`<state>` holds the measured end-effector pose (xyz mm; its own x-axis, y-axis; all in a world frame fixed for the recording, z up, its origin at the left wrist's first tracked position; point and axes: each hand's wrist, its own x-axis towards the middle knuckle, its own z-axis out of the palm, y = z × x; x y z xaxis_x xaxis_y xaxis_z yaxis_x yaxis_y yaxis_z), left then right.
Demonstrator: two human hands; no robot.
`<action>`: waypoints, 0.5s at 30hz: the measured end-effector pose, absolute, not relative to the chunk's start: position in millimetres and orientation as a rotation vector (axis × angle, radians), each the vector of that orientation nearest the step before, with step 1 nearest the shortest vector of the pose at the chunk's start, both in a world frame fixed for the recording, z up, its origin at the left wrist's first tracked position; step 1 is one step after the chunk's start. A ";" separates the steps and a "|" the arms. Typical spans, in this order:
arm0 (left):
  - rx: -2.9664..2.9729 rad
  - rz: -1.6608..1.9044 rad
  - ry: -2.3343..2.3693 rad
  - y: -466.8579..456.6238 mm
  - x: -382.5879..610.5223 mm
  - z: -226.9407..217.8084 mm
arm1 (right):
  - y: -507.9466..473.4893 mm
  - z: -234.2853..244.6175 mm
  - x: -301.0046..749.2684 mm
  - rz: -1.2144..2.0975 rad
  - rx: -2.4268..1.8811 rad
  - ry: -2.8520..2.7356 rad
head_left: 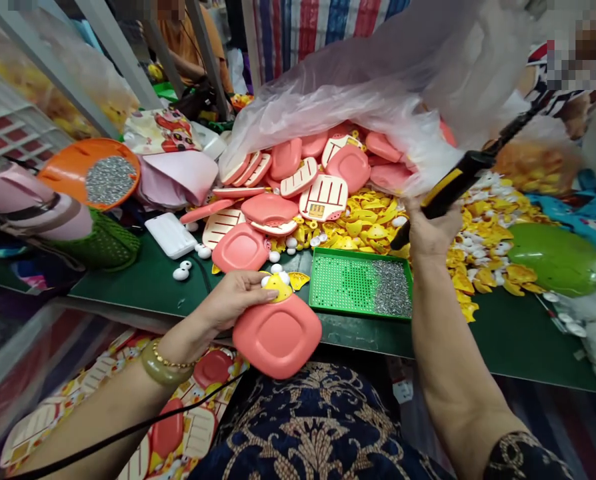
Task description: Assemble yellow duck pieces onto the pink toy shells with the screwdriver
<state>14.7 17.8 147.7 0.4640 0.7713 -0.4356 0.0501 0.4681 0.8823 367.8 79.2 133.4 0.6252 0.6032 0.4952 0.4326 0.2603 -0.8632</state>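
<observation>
The left hand (231,298) pinches a coral panel (278,340) by its yellow head piece (278,288), just left of and nearer than the green tray (323,283), the panel smooth plastic with a rounded recessed square. The right hand (433,230) is wrapped around a black-and-yellow power screwdriver (455,183), above the tray's far right corner. The tray itself is a shallow, perforated rectangle, its right part covered by tiny metallic screws (392,293). Curved, glossy yellow pieces (368,223) crowd right behind it, hemming in its far edge, and more spread to its right, mixed with white ones, beside a shiny green dome (553,260). Beyond the tray, coral-and-cream panels (283,177) heap from the mouth of a crinkled, translucent bag (338,100). Well left of the tray, the dark green tabletop (128,283) carries a flat white case (171,235), an orange bowl (65,167) of screws and a pink bottle (33,203) in green mesh.
</observation>
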 end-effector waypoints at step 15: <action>0.762 0.348 0.863 25.6 97.2 103.1 | -16.8 130.7 316.3 0.895 -0.900 -1.121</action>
